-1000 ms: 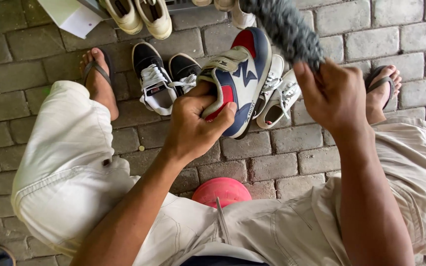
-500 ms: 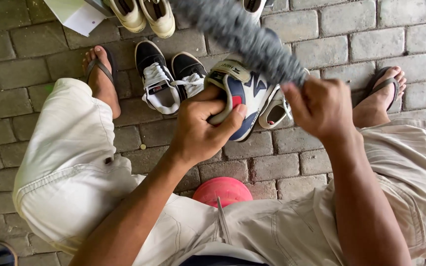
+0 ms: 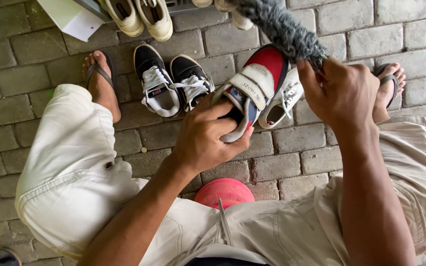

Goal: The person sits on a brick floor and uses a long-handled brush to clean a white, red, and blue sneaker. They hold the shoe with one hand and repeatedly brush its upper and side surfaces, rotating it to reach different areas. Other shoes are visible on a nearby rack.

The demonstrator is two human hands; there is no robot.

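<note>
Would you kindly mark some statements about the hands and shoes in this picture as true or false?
1. The left hand holds a red, white and blue sneaker. True.
2. The right hand is empty. False: it grips a grey fluffy duster.
3. A pair of black sneakers with white laces stands on the brick paving. True.
4. The person is barefoot. False: each foot wears a flip-flop.
5. A green stool sits under the person. False: the round seat between the legs is pinkish red.
</note>
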